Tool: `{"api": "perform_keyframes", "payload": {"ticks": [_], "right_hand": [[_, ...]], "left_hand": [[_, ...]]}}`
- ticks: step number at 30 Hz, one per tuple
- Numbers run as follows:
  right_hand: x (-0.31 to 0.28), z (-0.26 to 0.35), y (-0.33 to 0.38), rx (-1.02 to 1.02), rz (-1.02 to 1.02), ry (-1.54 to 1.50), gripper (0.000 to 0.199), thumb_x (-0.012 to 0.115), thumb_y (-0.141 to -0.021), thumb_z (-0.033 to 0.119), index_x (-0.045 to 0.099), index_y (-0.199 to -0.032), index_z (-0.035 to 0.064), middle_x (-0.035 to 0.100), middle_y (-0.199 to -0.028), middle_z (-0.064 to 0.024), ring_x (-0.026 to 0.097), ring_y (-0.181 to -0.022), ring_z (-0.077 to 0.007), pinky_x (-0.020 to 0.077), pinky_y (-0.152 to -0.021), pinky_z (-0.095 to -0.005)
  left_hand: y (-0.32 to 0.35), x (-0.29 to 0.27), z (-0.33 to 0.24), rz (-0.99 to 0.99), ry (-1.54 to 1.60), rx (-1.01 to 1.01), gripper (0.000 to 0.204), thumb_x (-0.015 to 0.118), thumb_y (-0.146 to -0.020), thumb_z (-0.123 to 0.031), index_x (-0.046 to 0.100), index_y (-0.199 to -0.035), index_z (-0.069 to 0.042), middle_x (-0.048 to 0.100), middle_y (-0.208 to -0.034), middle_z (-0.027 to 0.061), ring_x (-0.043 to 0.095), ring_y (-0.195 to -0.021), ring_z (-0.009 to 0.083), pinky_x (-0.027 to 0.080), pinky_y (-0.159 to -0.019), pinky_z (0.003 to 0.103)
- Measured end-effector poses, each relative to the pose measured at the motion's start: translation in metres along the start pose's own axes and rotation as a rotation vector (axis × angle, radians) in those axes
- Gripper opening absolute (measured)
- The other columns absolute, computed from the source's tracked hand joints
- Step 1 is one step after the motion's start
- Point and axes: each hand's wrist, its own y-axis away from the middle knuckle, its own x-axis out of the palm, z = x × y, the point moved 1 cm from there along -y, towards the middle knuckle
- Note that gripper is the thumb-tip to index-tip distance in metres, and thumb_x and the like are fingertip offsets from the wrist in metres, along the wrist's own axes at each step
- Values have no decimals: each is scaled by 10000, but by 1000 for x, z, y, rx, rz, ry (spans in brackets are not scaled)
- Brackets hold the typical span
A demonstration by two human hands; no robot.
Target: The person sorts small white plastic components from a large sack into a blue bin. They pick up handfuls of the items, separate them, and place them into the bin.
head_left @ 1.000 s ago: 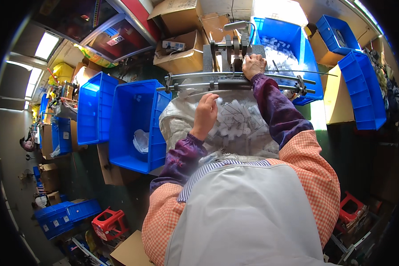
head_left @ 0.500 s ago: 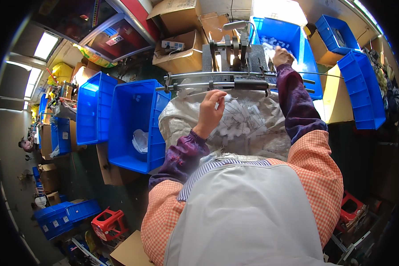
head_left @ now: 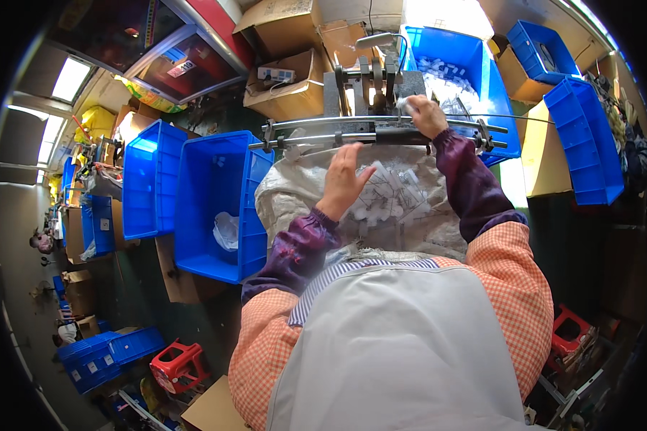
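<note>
My right hand (head_left: 428, 117) is closed on a small white plastic piece (head_left: 405, 105) beside the right end of a bench machine (head_left: 370, 90). Just below, steel rods and a black roller (head_left: 402, 135) run across the machine's front. My left hand (head_left: 341, 183) is in front of these rods, fingers stretched and thumb apart, with nothing visible in it. Under and beside it, a pile of clear and white plastic parts with thin metal pins (head_left: 388, 195) lies on a pale woven sack (head_left: 287, 183) in front of my apron.
A blue bin (head_left: 487, 79) of small white pieces stands behind my right hand. To the left, another blue bin (head_left: 216, 248) holds a few pieces and a plastic bag. Cardboard boxes (head_left: 287, 93) stand at the back left. Red stools (head_left: 180, 365) stand behind me.
My right hand has come out of the white-piece bin, moving left to the machine with a piece. My left hand has let go of a thin white rod and spread its thumb.
</note>
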Motion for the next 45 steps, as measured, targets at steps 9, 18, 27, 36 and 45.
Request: {"api": "perform_keyframes", "payload": {"ticks": [9,18,27,36,45], "right_hand": [[28,-25,-44,-3,-218,582,159,535,-825,230,603,-937,140,574,-954,-31,499,-989,-250,406,-813,-392],[29,-32,-51,31,-177,452,206,521,-836,285,606,-989,176,594,-1009,-8,497,-1025,-230,361,-864,-408],[21,-36,-35,274,-235,586,284,538,-799,348,620,-1007,172,541,-1133,-35,419,-1130,-240,268,-964,-461],[41,-12,-35,188,-203,528,310,532,-767,307,617,-987,107,533,-1047,-80,419,-1063,-272,295,-896,-436],[62,7,-43,132,-275,625,261,530,-758,279,613,-956,131,549,-979,-65,442,-1009,-258,321,-836,-425]], "left_hand": [[44,10,48,211,-172,-124,309,698,-688,-139,600,-972,-72,536,-977,106,485,-952,300,419,-822,370],[43,7,34,141,-299,-185,346,687,-714,-185,548,-999,-48,528,-959,126,504,-931,300,446,-769,375],[43,8,46,176,-149,-208,258,642,-734,-92,549,-964,-22,539,-919,160,540,-877,338,443,-754,398],[44,12,53,16,23,-180,143,585,-707,-6,601,-848,-28,566,-766,127,577,-737,267,458,-665,359],[29,-14,30,27,228,-221,192,502,-709,59,598,-863,-2,576,-829,126,600,-758,241,484,-667,313]]}}
